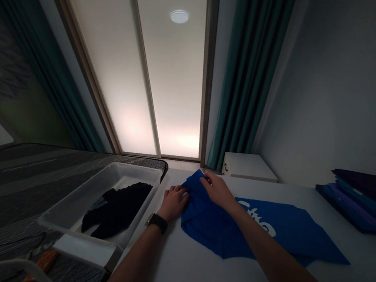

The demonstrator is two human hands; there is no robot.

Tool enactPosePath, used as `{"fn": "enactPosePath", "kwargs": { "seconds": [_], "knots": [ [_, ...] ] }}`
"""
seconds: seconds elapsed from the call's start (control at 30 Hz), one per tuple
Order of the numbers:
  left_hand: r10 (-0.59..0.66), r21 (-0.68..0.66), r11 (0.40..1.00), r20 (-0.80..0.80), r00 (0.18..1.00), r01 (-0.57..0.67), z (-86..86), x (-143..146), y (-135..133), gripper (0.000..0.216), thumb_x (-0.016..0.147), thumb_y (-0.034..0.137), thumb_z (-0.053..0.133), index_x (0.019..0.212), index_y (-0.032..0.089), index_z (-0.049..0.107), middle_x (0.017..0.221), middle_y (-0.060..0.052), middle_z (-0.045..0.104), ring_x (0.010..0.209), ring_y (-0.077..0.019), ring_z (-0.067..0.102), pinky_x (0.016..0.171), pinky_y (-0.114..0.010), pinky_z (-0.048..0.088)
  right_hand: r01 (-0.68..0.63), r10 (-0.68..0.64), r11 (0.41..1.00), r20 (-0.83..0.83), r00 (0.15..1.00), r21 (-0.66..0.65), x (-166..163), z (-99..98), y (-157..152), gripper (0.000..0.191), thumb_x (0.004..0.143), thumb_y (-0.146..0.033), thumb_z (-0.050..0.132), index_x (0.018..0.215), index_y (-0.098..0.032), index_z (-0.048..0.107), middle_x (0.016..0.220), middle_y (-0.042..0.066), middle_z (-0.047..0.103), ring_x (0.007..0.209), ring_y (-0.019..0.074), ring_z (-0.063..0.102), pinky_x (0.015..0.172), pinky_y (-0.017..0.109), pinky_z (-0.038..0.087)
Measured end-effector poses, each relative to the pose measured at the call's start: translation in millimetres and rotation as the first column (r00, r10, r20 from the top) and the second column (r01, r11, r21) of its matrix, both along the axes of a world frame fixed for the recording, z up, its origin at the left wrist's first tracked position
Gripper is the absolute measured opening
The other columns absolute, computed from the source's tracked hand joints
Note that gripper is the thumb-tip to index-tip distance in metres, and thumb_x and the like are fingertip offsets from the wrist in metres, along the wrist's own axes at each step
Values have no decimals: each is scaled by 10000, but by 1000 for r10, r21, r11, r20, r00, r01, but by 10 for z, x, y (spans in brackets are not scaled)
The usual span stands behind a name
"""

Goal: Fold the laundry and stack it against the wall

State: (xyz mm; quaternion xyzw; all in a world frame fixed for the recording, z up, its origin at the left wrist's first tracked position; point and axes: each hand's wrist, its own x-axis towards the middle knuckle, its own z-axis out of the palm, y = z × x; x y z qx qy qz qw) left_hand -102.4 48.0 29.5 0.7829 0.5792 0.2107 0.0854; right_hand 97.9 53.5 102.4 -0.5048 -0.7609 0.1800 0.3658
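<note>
A blue T-shirt (212, 227) with a white print lies spread across the white table, one side partly folded over. At its far left edge, my left hand (174, 202) has its fingers closed on the cloth; a dark-strapped watch is on that wrist. Pinched by my right hand (217, 189) is the shirt's far corner, slightly right of the left hand. My right forearm passes over the shirt and hides part of it.
A translucent plastic bin (117, 170) with dark clothes (124, 207) stands left of the white table (177, 270). Folded garments (363, 204) are stacked at the right. Beyond the table's far edge are a white cabinet (246, 166) and teal curtains (250, 64) beside frosted sliding doors (176, 93).
</note>
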Motion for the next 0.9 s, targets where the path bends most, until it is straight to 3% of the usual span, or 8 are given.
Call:
{"fn": "enactPosePath", "kwargs": {
  "seconds": [0.17, 0.33, 0.43, 0.53, 0.6, 0.7, 0.77, 0.9],
  "knots": [
    [-68, 57, 996, -18, 997, 69, -39, -13, -25, 294, 890, 351, 522, 1150, 285, 641, 1123, -60, 581, 1072, -258, 484, 935, -424, 348, 26, -28, 999, -30, 999, -38, -8, -15, -7, 220, 912, -386, 419, 797, -226, 515, 731, -11, 580, 688, 162, 556, 629, 256, 349],
    [2, 25, 1000, -15, 1000, -2, -24, -27, 28, 343, 874, 280, 484, 1173, 276, 653, 1037, -78, 591, 1014, -264, 505, 922, -444, 359, 57, -58, 998, -20, 998, -40, 2, 19, -2, 236, 922, -389, 408, 810, -225, 536, 747, -6, 597, 710, 164, 563, 636, 256, 366],
    [35, -89, 996, 201, 979, -17, 28, -40, 107, 353, 916, 339, 393, 1030, 235, 711, 946, -77, 644, 957, -248, 551, 901, -411, 394, 50, -49, 998, 11, 999, -23, -33, 36, -69, 231, 938, -376, 402, 848, -223, 550, 784, 4, 612, 735, 166, 571, 650, 259, 379],
    [74, -264, 961, 527, 847, 81, 62, -60, 198, 599, 963, 458, 202, 938, 146, 713, 805, -94, 691, 760, -219, 598, 775, -359, 460, 4, -6, 1000, 118, 993, 19, -138, -17, -241, 195, 953, -336, 412, 888, -218, 554, 860, 18, 623, 773, 170, 574, 677, 270, 392],
    [133, -308, 948, 623, 771, 85, 69, -68, 247, 683, 957, 502, 145, 943, 102, 699, 791, -109, 703, 707, -211, 605, 696, -334, 477, -65, 51, 997, 234, 971, 51, -237, -109, -399, 162, 954, -296, 429, 912, -215, 562, 910, 28, 629, 817, 178, 575, 718, 286, 402],
    [190, -309, 951, 633, 751, 19, 66, -68, 274, 521, 895, 505, 364, 1013, 106, 679, 836, -88, 701, 748, -200, 611, 657, -293, 468, -186, 150, 981, 396, 906, 54, -378, -305, -631, 123, 944, -255, 463, 951, -221, 581, 959, 30, 637, 891, 193, 571, 794, 319, 413],
    [182, -299, 954, 600, 779, 7, 57, -61, 259, 436, 817, 450, 523, 1080, 128, 655, 761, -39, 674, 700, -182, 588, 621, -271, 447, -256, 207, 966, 476, 855, 41, -441, -433, -746, 112, 932, -255, 493, 959, -222, 596, 984, 37, 642, 933, 209, 567, 835, 351, 420],
    [132, -215, 976, 478, 868, -30, 27, -41, 215, 351, 795, 329, 561, 1092, 164, 648, 664, 15, 604, 638, -151, 557, 613, -248, 424, -325, 258, 944, 507, 823, 48, -483, -574, -857, 214, 911, -257, 539, 1118, -231, 587, 1135, 60, 626, 1062, 237, 538, 915, 396, 420]
  ]
}}
